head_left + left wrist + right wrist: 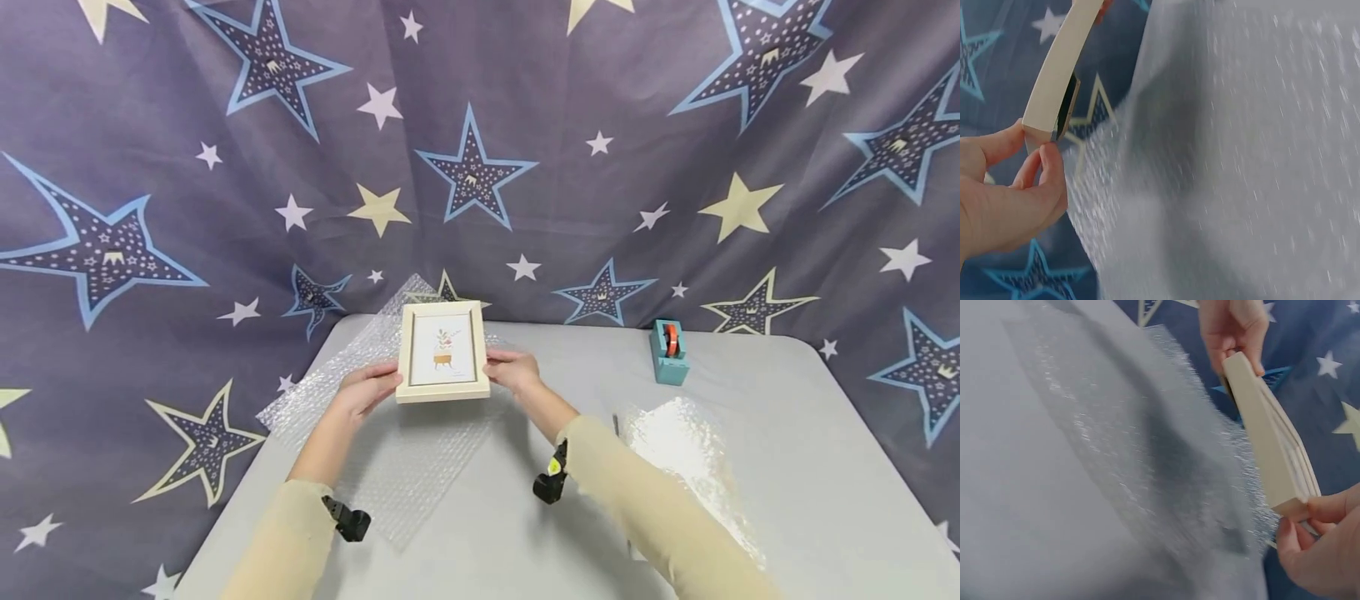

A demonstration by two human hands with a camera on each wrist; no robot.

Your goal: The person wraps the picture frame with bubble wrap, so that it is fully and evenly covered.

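A cream picture frame point(442, 392) with a drawing of a potted plant is held up above the table, its front tilted toward the head camera. My left hand point(367, 390) pinches its left side near the lower corner, thumb on the front and fingers behind, as the left wrist view of the frame's edge point(1054, 81) shows. On the opposite side my right hand point(516, 371) pinches the lower right corner between thumb and fingers; the right wrist view shows the frame's thick bottom edge point(1260, 434). Under the frame a sheet of bubble wrap point(420, 475) lies spread diagonally, the frame's shadow on it.
A teal tape dispenser point(670, 354) with an orange roll stands at the back right of the grey table point(555, 550). Shiny clear plastic point(686, 442) lies on the right, partly behind the right sleeve. A star-patterned curtain point(480, 250) hangs behind the table.
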